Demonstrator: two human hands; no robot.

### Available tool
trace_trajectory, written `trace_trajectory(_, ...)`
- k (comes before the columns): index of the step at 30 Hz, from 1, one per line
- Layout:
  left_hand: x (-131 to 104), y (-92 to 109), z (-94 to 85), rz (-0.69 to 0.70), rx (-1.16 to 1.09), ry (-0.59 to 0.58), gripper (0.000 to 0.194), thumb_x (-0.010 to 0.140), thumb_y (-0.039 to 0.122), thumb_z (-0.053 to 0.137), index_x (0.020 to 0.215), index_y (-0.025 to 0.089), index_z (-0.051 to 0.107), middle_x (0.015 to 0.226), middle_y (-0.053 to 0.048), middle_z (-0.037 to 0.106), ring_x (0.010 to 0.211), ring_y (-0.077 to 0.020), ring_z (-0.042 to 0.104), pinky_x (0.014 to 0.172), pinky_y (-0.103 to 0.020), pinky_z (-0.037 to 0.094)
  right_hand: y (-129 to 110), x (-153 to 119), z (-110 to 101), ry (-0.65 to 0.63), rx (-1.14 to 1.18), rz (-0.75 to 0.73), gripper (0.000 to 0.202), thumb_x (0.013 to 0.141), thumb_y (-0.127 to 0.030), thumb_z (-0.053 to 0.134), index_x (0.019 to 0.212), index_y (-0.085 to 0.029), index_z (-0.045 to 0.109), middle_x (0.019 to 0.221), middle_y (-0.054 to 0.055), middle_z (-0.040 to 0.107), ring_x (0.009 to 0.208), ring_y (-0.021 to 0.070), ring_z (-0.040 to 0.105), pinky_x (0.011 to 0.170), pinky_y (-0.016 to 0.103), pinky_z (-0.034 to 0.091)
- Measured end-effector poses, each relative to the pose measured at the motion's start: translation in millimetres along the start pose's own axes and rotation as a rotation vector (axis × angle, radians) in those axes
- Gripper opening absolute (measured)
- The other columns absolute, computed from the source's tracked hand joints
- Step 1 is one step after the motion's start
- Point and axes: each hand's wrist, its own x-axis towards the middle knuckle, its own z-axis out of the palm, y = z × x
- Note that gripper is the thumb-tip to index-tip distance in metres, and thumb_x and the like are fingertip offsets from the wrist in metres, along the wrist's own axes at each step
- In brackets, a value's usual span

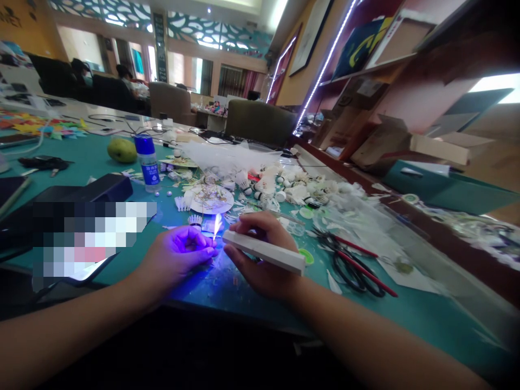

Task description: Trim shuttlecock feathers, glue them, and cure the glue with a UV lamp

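My left hand is closed in a pinch on the lower end of a small upright feather. Wrapped in the fingers of my right hand is a white stick-shaped UV lamp, its tip aimed left. Violet-blue light from it falls on the feather, my left fingers and the mat below. Just behind the feather are a cut shuttlecock piece and a white plate with small thin bits on it. A blue-capped glue bottle stands further back, left of the plate.
Shuttlecocks and loose feathers heap up behind the plate. Scissors and red-handled pliers lie on the right. A lit phone and black case are at left, a green mango behind. People sit in the background.
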Motion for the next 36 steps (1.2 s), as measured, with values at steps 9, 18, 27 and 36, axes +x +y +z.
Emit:
trace_trajectory(9, 1.1, 1.1, 0.9, -0.004, 0.041, 0.006, 0.028, 0.068, 0.03, 0.084, 0.065, 0.02, 0.059, 0.078, 0.0, 0.072, 0.074, -0.0184, 0.066, 0.074, -0.029, 0.051, 1.9, -1.0, 0.2, 0.009, -0.02, 0.002, 0.045, 0.08, -0.017, 0.074, 0.117, -0.028, 0.052, 0.101, 0.005, 0.059, 0.089, 0.0194, 0.067, 0.075, 0.036, 0.064)
trace_trajectory(18, 1.2, 0.9, 0.7, 0.004, 0.08, 0.01, 0.027, 0.067, 0.032, 0.085, 0.065, 0.02, 0.061, 0.08, -0.002, 0.074, 0.079, -0.0206, 0.068, 0.073, -0.029, 0.05, 2.5, -1.0, 0.3, 0.031, -0.063, -0.004, 0.045, 0.079, -0.016, 0.075, 0.116, -0.028, 0.054, 0.103, 0.005, 0.06, 0.09, 0.0196, 0.067, 0.074, 0.035, 0.064)
trace_trajectory(27, 1.1, 0.5, 0.1, 0.011, 0.072, 0.002, 0.024, 0.067, 0.029, 0.084, 0.067, 0.019, 0.063, 0.08, -0.002, 0.074, 0.076, -0.0195, 0.068, 0.072, -0.029, 0.051, -1.4, 1.9, 0.9, 0.044, -0.093, -0.028, 0.04, 0.081, -0.015, 0.072, 0.114, -0.028, 0.055, 0.102, 0.005, 0.061, 0.089, 0.0187, 0.066, 0.074, 0.035, 0.063)
trace_trajectory(36, 2.9, 0.8, -0.3, -0.02, 0.045, 0.0, 0.025, 0.067, 0.028, 0.085, 0.073, 0.019, 0.062, 0.076, 0.002, 0.071, 0.069, -0.0157, 0.066, 0.068, -0.026, 0.05, 0.1, 1.8, 0.4, 0.038, -0.092, -0.035, 0.04, 0.08, -0.014, 0.073, 0.113, -0.027, 0.054, 0.1, 0.005, 0.061, 0.086, 0.0181, 0.065, 0.071, 0.033, 0.063)
